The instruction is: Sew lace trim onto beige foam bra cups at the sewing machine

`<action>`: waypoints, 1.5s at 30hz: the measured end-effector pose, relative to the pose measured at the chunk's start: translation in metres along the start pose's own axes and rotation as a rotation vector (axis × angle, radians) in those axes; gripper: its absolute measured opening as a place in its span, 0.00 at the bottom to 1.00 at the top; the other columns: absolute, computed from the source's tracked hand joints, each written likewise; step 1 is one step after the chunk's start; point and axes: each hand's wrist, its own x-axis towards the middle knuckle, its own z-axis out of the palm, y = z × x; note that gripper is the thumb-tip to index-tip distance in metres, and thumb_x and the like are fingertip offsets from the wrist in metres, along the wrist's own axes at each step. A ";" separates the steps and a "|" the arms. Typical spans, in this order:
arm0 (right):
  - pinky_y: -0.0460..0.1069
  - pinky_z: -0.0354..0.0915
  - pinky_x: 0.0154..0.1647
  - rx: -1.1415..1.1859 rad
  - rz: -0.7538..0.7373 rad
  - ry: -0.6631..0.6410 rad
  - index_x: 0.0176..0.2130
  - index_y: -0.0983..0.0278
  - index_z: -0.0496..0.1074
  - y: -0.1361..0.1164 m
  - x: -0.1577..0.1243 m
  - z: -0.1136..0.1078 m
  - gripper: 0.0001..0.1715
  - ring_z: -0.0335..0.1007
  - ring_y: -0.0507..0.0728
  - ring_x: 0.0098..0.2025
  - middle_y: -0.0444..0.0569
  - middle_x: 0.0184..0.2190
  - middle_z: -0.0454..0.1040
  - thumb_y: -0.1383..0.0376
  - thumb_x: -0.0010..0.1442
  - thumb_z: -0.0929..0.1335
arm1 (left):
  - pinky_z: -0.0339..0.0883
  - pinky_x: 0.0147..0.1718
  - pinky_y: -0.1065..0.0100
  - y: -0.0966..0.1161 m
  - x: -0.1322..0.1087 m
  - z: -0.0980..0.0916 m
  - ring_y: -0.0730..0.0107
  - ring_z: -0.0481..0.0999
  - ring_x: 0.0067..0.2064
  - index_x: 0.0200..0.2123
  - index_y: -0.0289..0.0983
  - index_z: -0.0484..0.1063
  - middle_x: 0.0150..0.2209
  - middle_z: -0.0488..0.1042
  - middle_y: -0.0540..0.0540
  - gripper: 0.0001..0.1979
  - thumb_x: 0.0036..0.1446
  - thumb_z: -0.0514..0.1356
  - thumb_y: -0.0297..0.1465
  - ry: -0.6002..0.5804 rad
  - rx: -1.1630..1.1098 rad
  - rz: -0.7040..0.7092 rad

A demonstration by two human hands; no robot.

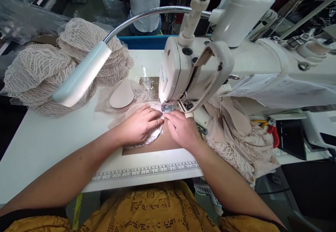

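Observation:
A beige lace fabric piece lies under the presser foot of a white sewing machine. My left hand rests flat on it, fingers stretched toward the needle area. Just right of the needle, my right hand has its fingers bent together at the fabric's edge, thumb and index finger closed on it. The needle tip is hard to make out behind the machine head. Left of the machine, a smooth oval pad sits on sheer lace, partly beside my left hand.
Stacked lace pieces fill the table's left, beneath a gooseneck lamp. More lace is heaped at right, near red-handled scissors and a dark flat device. A ruler strip runs along the front edge. Another person sits beyond.

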 end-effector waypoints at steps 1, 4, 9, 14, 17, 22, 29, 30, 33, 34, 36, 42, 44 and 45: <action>0.50 0.62 0.38 -0.004 -0.018 -0.009 0.51 0.61 0.75 0.000 0.000 0.000 0.22 0.70 0.57 0.39 0.51 0.43 0.77 0.70 0.63 0.60 | 0.65 0.48 0.51 -0.001 -0.001 0.000 0.53 0.69 0.48 0.56 0.32 0.69 0.51 0.72 0.34 0.20 0.61 0.52 0.25 0.000 -0.001 -0.007; 0.50 0.60 0.36 -0.037 -0.052 -0.017 0.51 0.61 0.76 -0.001 -0.001 0.000 0.21 0.68 0.57 0.37 0.50 0.41 0.76 0.71 0.63 0.61 | 0.65 0.48 0.53 -0.003 -0.004 0.001 0.54 0.69 0.48 0.57 0.31 0.69 0.55 0.71 0.35 0.20 0.62 0.52 0.26 -0.005 -0.020 -0.042; 0.50 0.59 0.37 -0.081 -0.062 0.005 0.51 0.62 0.75 -0.001 -0.001 0.004 0.21 0.68 0.57 0.37 0.51 0.39 0.76 0.71 0.64 0.60 | 0.66 0.48 0.54 -0.006 -0.005 0.002 0.54 0.70 0.48 0.59 0.30 0.68 0.58 0.71 0.36 0.22 0.63 0.51 0.27 -0.019 -0.042 -0.060; 0.51 0.59 0.36 -0.122 -0.054 0.014 0.53 0.64 0.75 -0.002 0.001 0.009 0.22 0.68 0.58 0.37 0.52 0.38 0.76 0.70 0.66 0.59 | 0.67 0.47 0.54 -0.006 -0.001 0.002 0.52 0.69 0.50 0.58 0.28 0.68 0.58 0.70 0.35 0.21 0.64 0.50 0.28 -0.029 -0.011 -0.089; 0.51 0.59 0.35 -0.133 -0.053 0.009 0.52 0.64 0.75 -0.002 0.001 0.009 0.22 0.67 0.58 0.37 0.52 0.38 0.76 0.70 0.66 0.59 | 0.66 0.48 0.54 -0.004 0.000 0.001 0.52 0.69 0.50 0.58 0.28 0.69 0.58 0.70 0.35 0.21 0.65 0.50 0.28 -0.043 0.017 -0.098; 0.50 0.59 0.35 -0.143 -0.056 0.009 0.50 0.64 0.76 -0.002 0.001 0.009 0.20 0.68 0.57 0.37 0.52 0.38 0.76 0.71 0.65 0.60 | 0.66 0.49 0.53 -0.004 0.000 0.001 0.52 0.68 0.51 0.58 0.28 0.68 0.59 0.69 0.36 0.20 0.65 0.51 0.29 -0.056 0.029 -0.108; 0.49 0.59 0.35 -0.086 -0.057 0.002 0.50 0.63 0.76 0.000 0.000 0.008 0.20 0.68 0.57 0.37 0.51 0.38 0.75 0.72 0.64 0.60 | 0.64 0.51 0.52 -0.008 -0.002 0.001 0.50 0.67 0.54 0.59 0.29 0.66 0.60 0.68 0.36 0.23 0.61 0.54 0.27 -0.072 0.011 -0.081; 0.49 0.59 0.35 -0.067 -0.056 -0.003 0.49 0.63 0.76 0.000 -0.001 0.007 0.20 0.68 0.57 0.37 0.51 0.38 0.76 0.72 0.63 0.60 | 0.64 0.51 0.52 -0.009 -0.002 0.001 0.50 0.67 0.54 0.59 0.29 0.66 0.60 0.68 0.36 0.23 0.61 0.54 0.27 -0.067 0.006 -0.080; 0.49 0.60 0.36 -0.025 -0.055 -0.007 0.48 0.62 0.76 0.001 -0.002 0.005 0.20 0.69 0.56 0.37 0.50 0.38 0.76 0.71 0.64 0.60 | 0.62 0.52 0.51 -0.009 -0.001 0.001 0.50 0.67 0.55 0.59 0.31 0.66 0.59 0.69 0.36 0.22 0.62 0.52 0.27 -0.057 -0.005 -0.086; 0.49 0.60 0.36 -0.019 -0.056 -0.004 0.48 0.62 0.77 0.002 -0.002 0.005 0.20 0.69 0.56 0.37 0.51 0.39 0.76 0.72 0.64 0.60 | 0.62 0.52 0.50 -0.009 -0.001 0.001 0.50 0.66 0.56 0.59 0.31 0.66 0.59 0.69 0.36 0.22 0.62 0.52 0.27 -0.053 -0.007 -0.092; 0.49 0.61 0.37 -0.020 -0.061 0.003 0.48 0.62 0.77 0.002 -0.002 0.005 0.21 0.69 0.56 0.38 0.51 0.39 0.76 0.72 0.63 0.60 | 0.62 0.52 0.50 -0.009 0.000 0.002 0.49 0.66 0.56 0.59 0.31 0.66 0.60 0.68 0.36 0.22 0.63 0.51 0.27 -0.046 -0.012 -0.106; 0.50 0.62 0.40 -0.025 -0.059 -0.023 0.52 0.63 0.76 0.002 0.001 0.005 0.22 0.69 0.58 0.41 0.52 0.42 0.77 0.71 0.63 0.61 | 0.61 0.54 0.48 -0.013 -0.002 0.001 0.48 0.66 0.57 0.60 0.31 0.66 0.60 0.68 0.36 0.22 0.65 0.50 0.31 -0.018 -0.001 -0.134; 0.51 0.63 0.41 -0.031 -0.056 -0.034 0.53 0.63 0.75 0.002 0.002 0.005 0.23 0.69 0.59 0.41 0.53 0.43 0.77 0.71 0.64 0.60 | 0.60 0.54 0.47 -0.014 -0.003 0.001 0.47 0.66 0.56 0.60 0.31 0.66 0.60 0.68 0.36 0.22 0.66 0.49 0.32 -0.011 0.010 -0.153; 0.51 0.63 0.41 -0.036 -0.054 -0.038 0.53 0.63 0.75 0.001 0.002 0.005 0.23 0.68 0.59 0.41 0.53 0.42 0.77 0.71 0.64 0.60 | 0.60 0.54 0.46 -0.014 -0.003 0.001 0.47 0.66 0.56 0.60 0.31 0.66 0.60 0.68 0.36 0.22 0.66 0.49 0.32 -0.006 0.012 -0.163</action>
